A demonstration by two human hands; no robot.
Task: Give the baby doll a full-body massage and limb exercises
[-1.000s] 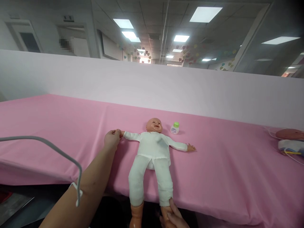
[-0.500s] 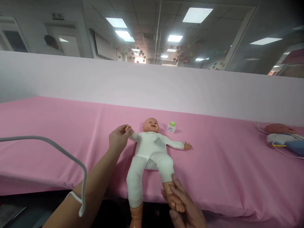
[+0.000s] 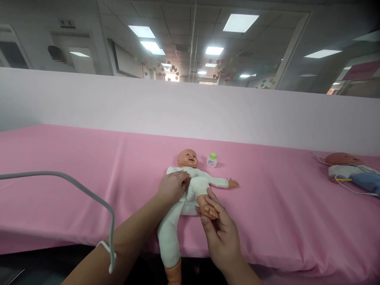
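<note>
A baby doll in white clothes lies on its back on the pink sheet, head toward the wall. My left hand is closed around the doll's hand and lies over its chest, close to the bent knee. My right hand grips the doll's foot, with that leg folded up toward the belly. The doll's other leg hangs straight over the near edge. A small clear bottle with a green cap stands beside the doll's head.
At the far right lies a second doll in white and blue clothes, with a thin tube by it. A grey cable loops in from the left across my left forearm. Behind the bed runs a white low wall under glass.
My left hand has brought the doll's arm from out at its side inward across the chest. My right hand has pushed the foot up, bending the knee toward the belly.
</note>
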